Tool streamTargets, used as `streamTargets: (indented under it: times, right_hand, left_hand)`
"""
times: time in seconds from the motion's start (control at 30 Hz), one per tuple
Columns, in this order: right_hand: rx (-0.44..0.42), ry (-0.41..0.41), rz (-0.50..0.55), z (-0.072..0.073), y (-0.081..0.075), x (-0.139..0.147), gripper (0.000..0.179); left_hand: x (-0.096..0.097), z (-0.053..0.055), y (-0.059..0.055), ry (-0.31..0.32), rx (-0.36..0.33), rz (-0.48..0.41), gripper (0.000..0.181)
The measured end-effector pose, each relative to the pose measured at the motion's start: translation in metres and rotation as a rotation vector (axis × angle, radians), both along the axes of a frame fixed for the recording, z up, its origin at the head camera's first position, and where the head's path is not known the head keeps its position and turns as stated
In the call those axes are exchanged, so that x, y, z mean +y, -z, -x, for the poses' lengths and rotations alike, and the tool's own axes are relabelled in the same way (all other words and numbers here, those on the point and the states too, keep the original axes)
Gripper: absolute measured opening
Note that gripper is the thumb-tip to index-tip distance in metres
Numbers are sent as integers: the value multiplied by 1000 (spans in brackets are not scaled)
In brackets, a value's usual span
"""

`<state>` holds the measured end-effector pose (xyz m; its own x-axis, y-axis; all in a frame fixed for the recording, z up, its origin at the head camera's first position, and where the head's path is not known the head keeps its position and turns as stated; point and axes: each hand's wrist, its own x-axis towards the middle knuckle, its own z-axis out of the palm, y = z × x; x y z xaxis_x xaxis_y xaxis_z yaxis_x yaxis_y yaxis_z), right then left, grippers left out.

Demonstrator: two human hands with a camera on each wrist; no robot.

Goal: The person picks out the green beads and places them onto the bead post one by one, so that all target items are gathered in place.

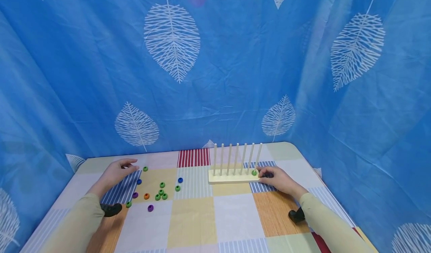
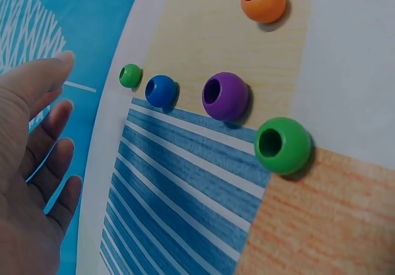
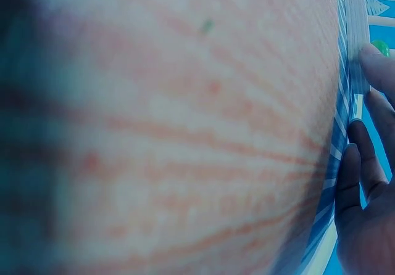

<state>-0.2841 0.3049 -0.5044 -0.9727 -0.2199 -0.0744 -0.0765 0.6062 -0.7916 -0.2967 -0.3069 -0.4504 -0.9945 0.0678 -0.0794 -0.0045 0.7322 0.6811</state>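
Observation:
A pale wooden peg board [image 1: 232, 177] with a row of several upright pegs [image 1: 230, 159] stands at centre right in the head view. One green bead [image 1: 254, 173] sits at the foot of its rightmost peg. My right hand [image 1: 277, 180] holds the board's right end between thumb and fingers; the thumb [image 3: 378, 65] overlaps that end in the right wrist view. On the left, my left hand [image 1: 116, 174] hovers with loosely bent fingers and nothing in them. Nearest to it are a green bead [image 1: 145, 169] and a blue bead [image 2: 161, 92].
Loose beads lie across the table's left half: an orange bead [image 1: 146, 196], a purple bead [image 2: 226, 96], another purple bead [image 1: 150, 208], a blue bead [image 1: 180, 180] and several green beads [image 1: 161, 192]. A patchwork cloth [image 1: 192, 223] covers the table. Blue curtains [image 1: 222, 77] hang behind and beside it.

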Motion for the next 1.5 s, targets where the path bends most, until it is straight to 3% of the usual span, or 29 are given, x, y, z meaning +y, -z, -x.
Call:
streamTargets:
  times: [0.73,1.2,1.5]
  right_hand:
    - [23,-1,0,0,1,3,14]
    - [25,-6,-2,0,1,-2,9]
    - [15,6,-9,0,1,-1,10]
  left_hand:
    - [11,26,17,19,-29,26,45]
    - [4,32,30,44,-85,-35,51]
    - [8,38,34,35,-91,-23,49]
